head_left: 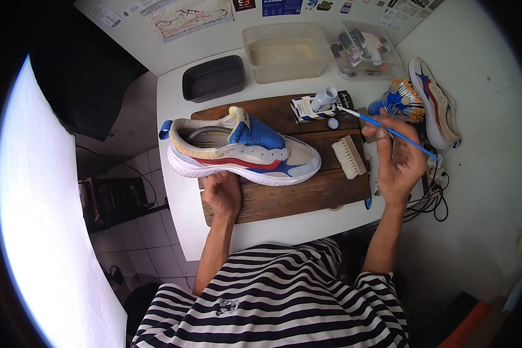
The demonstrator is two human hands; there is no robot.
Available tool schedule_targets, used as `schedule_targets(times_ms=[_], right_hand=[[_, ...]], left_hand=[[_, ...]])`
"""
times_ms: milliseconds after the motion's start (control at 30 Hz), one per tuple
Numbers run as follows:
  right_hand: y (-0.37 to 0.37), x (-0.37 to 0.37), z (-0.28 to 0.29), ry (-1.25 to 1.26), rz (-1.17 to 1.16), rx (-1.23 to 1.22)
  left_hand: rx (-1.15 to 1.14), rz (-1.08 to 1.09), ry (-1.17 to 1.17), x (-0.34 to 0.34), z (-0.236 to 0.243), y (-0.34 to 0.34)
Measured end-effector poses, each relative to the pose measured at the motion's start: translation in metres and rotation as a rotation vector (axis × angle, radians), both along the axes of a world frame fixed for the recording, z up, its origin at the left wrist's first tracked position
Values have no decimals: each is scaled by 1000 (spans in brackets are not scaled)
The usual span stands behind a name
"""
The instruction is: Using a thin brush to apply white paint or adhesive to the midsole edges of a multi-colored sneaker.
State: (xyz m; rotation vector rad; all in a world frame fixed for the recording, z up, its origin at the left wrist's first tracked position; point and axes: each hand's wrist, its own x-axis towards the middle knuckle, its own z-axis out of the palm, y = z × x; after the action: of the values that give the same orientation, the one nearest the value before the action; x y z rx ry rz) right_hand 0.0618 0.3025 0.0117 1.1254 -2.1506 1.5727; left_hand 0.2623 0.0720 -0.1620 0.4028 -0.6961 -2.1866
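A cream sneaker (246, 152) with red and blue panels and a white sole is held up over the brown wooden board (284, 204). My left hand (221, 192) grips it from beneath, the fingers partly hidden by the sole. Inside its opening shows a grey spring-like shoe tree (206, 132). In my right hand (400, 153) a thin blue paintbrush (395, 134) is pinched, its tip pointing up and left near a small open bottle (325, 99). That bottle lies tilted on a dark-and-white box (307, 111). A small round cap (332, 123) sits just below it.
A wooden scrub brush (349, 158) lies on the board's right side. Behind stand a black tray (213, 78), a clear tub (286, 52) and a box of supplies (365, 52). Several paintbrushes (403, 101), a second sneaker (436, 107) and black cables (432, 200) are at right.
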Motion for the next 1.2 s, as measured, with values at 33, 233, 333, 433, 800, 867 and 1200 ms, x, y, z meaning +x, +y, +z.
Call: schedule_targets(times_ms=[33, 233, 333, 433, 800, 867, 1200], right_hand=[[2, 15, -11, -55, 18, -163], [5, 97, -53, 289, -92, -14], [0, 117, -68, 327, -130, 39], [-4, 123, -82, 320, -157, 15], [-12, 126, -87, 315, -147, 42], [-13, 126, -87, 315, -165, 40], [-11, 126, -89, 291, -166, 44]], left_hand=[[-1, 9, 2, -1, 0, 0], [5, 48, -57, -6, 19, 4], [35, 47, -39, -8, 21, 4], [-46, -17, -19, -2, 6, 0], [-63, -47, 52, 3, -6, -6], [-63, -47, 46, 0, 0, -4], [-21, 10, -18, -4, 11, 2]])
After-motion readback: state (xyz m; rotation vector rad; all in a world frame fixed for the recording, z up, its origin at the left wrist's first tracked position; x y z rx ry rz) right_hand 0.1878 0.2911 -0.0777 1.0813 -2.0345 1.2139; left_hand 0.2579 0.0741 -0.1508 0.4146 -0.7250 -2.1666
